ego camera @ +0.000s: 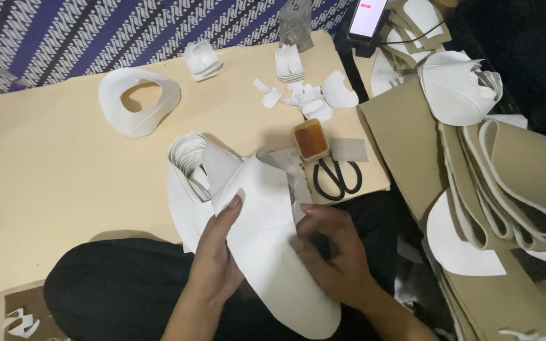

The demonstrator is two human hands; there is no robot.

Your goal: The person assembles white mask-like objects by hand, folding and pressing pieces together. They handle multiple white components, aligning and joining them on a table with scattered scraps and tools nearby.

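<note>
Over the table's (64,164) near edge, both your grips clench the white shoe-upper piece (266,233), left hand (219,252) and right hand (330,252) flanking its long axis running toward your lap.

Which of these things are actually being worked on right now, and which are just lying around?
In hand:
- white shoe upper piece, held by left hand and right hand

Lying about:
- black scissors
- small tin of orange glue
- white scraps
- white collar piece
- phone
- tan cut strips
</note>
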